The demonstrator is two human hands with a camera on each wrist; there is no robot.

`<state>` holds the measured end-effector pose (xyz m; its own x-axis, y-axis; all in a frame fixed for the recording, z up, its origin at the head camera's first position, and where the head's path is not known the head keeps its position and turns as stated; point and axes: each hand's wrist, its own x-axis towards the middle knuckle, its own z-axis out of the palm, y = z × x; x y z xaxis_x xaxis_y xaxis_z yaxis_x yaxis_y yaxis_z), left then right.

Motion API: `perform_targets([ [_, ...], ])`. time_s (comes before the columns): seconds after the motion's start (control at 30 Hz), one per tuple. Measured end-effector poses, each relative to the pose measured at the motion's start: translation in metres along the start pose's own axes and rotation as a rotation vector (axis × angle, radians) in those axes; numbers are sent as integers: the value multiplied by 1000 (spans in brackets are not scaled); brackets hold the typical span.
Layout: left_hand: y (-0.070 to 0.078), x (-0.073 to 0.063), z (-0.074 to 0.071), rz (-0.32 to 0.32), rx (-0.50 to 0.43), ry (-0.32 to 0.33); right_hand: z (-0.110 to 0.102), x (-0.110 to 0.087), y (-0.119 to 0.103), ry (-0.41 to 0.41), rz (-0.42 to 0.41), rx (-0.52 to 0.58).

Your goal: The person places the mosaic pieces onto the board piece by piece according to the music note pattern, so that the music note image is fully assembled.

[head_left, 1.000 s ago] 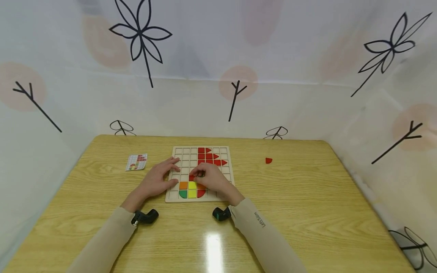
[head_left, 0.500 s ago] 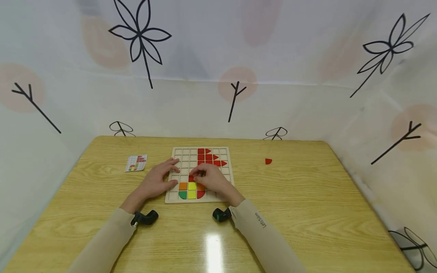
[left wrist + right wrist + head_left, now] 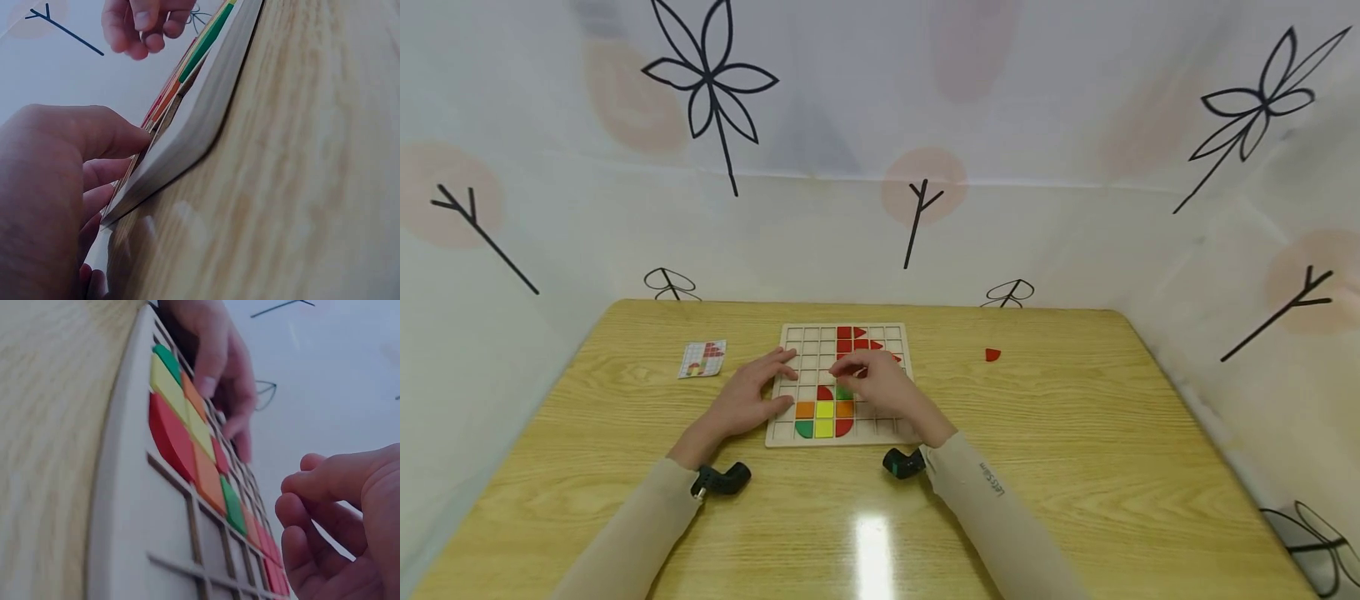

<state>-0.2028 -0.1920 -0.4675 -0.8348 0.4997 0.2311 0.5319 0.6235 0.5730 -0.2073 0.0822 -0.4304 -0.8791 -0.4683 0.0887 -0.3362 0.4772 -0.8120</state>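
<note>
A wooden grid board (image 3: pixel 811 362) lies on the table, partly filled with flat coloured pieces. My left hand (image 3: pixel 747 396) rests at its left edge, fingers spread; the left wrist view shows the thumb (image 3: pixel 119 134) on the frame. My right hand (image 3: pixel 880 385) hovers over the board's middle, its fingers loosely bent with nothing between them in the right wrist view. Just left of it sits a red quarter-round piece (image 3: pixel 825 392), above a yellow square (image 3: pixel 824 409). A green piece (image 3: pixel 845 392) beside it is partly hidden by the right hand, as are some red pieces farther up.
A second red quarter-round piece (image 3: pixel 992 355) lies alone on the table to the right of the board. On the left lies a small printed card (image 3: pixel 702 359) with a coloured grid pattern. A patterned white cloth (image 3: pixel 805 233) hangs behind the table.
My right hand has let go of the red quarter-round piece in the board and moved up and slightly right. That piece and part of the green one now show. The left hand stays put.
</note>
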Motion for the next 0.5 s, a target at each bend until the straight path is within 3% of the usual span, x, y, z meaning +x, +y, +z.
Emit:
perform_targets([
  [0.23, 0, -2, 0, -20, 5, -6, -41, -16, 25, 126, 19, -29],
  [0.5, 1, -2, -1, -11, -12, 0, -97, -50, 79, 363, 115, -58],
])
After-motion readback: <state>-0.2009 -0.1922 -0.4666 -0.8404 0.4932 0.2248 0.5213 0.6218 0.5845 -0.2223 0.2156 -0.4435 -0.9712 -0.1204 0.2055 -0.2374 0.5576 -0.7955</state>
